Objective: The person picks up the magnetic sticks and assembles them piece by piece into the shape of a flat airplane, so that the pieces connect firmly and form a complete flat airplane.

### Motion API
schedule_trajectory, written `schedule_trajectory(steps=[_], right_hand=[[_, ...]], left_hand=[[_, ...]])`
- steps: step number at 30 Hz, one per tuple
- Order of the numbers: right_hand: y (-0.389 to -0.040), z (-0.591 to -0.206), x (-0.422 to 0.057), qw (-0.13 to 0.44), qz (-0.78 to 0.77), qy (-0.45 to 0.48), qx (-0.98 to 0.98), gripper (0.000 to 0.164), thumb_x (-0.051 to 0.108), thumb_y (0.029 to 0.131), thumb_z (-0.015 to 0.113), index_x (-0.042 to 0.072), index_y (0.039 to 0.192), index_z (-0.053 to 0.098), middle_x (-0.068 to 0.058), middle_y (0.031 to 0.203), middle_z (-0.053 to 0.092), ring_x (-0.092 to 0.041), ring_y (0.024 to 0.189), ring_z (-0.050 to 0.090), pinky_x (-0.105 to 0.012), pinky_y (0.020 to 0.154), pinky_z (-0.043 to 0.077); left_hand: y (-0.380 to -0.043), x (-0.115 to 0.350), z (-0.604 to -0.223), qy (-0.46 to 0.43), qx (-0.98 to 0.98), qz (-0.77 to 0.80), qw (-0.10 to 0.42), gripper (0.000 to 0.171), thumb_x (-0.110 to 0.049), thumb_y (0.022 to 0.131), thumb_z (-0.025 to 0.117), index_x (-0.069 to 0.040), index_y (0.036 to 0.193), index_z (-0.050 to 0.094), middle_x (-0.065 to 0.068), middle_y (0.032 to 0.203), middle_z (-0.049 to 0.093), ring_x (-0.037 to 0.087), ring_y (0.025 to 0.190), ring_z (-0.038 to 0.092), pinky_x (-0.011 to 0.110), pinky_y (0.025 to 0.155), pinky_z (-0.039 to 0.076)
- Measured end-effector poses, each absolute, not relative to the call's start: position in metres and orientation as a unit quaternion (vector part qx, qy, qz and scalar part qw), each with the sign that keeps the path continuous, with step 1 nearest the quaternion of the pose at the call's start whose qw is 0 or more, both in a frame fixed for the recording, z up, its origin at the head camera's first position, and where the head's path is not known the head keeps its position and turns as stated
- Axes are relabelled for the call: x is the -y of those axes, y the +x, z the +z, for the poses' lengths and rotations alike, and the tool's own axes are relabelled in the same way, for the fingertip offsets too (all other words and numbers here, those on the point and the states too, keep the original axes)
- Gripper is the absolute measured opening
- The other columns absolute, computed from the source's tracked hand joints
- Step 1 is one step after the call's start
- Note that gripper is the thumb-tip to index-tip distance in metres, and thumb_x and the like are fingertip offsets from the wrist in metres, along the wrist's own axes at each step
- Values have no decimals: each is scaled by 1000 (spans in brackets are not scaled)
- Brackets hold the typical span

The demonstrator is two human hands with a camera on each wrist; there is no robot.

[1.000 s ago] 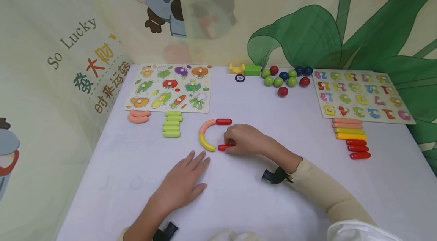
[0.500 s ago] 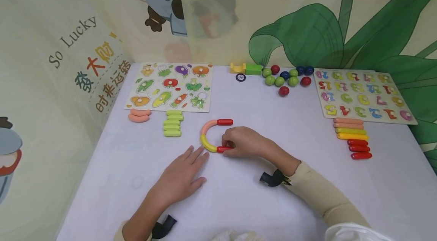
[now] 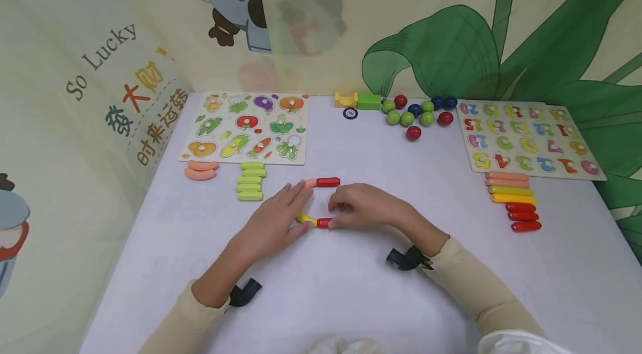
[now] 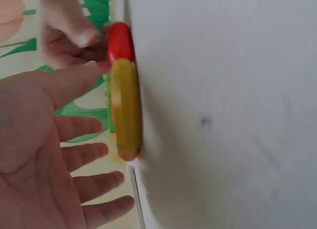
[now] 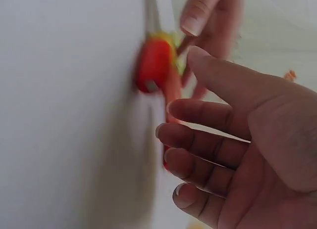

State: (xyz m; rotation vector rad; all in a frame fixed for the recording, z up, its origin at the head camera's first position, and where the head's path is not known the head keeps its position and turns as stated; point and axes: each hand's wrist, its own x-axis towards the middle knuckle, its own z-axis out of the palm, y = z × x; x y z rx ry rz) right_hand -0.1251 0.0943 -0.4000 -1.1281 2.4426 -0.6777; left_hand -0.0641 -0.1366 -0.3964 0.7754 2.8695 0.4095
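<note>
A C-shaped row of toy rods lies at the middle of the table: an upper red rod [image 3: 328, 182], a curved pink rod [image 3: 310, 183], a curved yellow rod [image 3: 305, 218] and a lower red rod [image 3: 324, 223]. My left hand [image 3: 273, 220] reaches over the left side of the C with straight fingers and hides much of both curves. Its thumb is by the joint of the yellow rod [image 4: 126, 108] and red rod [image 4: 120, 41]; contact is unclear. My right hand [image 3: 371, 206] is beside the lower red rod, fingers loosely bent, holding nothing in the right wrist view.
A vegetable puzzle board [image 3: 220, 136] lies back left, with pink curves [image 3: 200, 174] and light green rods [image 3: 250, 188] before it. Coloured balls [image 3: 407, 119] and blocks [image 3: 368, 101] stand at the back. A number board [image 3: 531, 145] and rods [image 3: 511, 191] lie right.
The lower red rod has come against the yellow curve's end, and my right hand has let go of it. My left hand has moved forward over the curved rods.
</note>
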Motion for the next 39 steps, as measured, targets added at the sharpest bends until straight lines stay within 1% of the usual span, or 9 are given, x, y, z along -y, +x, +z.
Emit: schedule_trajectory(steps=[7,11,14,17,20,28,31,36,39], right_hand=[[-174,-374,-147,90,-292,-298,-905,27,29,84,64,9,103,66,4,87,61,-13,77,52,-28,66,46],[-203,-370,-188,19,-302,-189,-934,22,19,86,61,5,102,66,-5,92,60,-19,81,50,-33,68,45],[-217,-372,-213,-1,-287,-103,-953,27,18,86,60,2,108,63,-12,101,57,-26,85,48,-39,72,45],[-225,-376,-229,14,-264,-52,-963,36,20,85,62,1,115,59,-17,110,53,-31,91,47,-45,77,45],[-229,-381,-235,42,-243,-57,-967,39,20,84,63,1,118,57,-18,114,51,-33,97,46,-48,80,44],[-235,-389,-224,55,-225,-96,-968,28,14,82,65,2,107,59,-14,98,55,-28,89,46,-43,78,44],[-231,-393,-218,59,-236,-100,-965,27,14,82,66,2,105,60,-13,95,56,-27,86,48,-41,75,45],[-216,-396,-192,102,-258,-145,-950,29,14,79,70,4,104,61,-10,92,58,-24,84,51,-37,74,46],[-202,-397,-174,130,-257,-183,-940,33,18,77,72,6,106,62,-6,92,58,-21,85,51,-34,74,47]], left_hand=[[-85,129,-400,269,-951,128,85,79,-50,83,56,-14,144,22,5,149,17,30,134,14,44,103,23],[-88,124,-401,266,-946,141,117,78,-48,84,56,-14,145,21,3,149,17,25,134,16,39,104,23],[-87,119,-402,266,-942,149,140,78,-48,85,55,-15,145,19,1,149,17,21,134,16,36,103,24],[-87,113,-402,271,-940,147,149,78,-48,85,55,-15,145,18,1,149,16,20,134,16,35,103,25],[-88,108,-401,278,-938,145,149,77,-48,85,55,-15,145,20,1,149,17,22,134,16,36,103,26],[-94,101,-399,308,-935,130,120,72,-49,85,53,-17,143,25,2,148,20,28,134,16,42,104,22],[-103,97,-399,303,-939,132,97,67,-45,85,57,-16,141,32,4,145,27,26,131,23,43,101,28],[-121,89,-402,264,-958,96,65,52,-37,82,64,-17,129,50,2,123,50,19,109,45,34,86,42],[-129,85,-402,250,-963,79,55,44,-33,81,67,-17,120,58,0,107,56,16,91,49,28,75,44]])
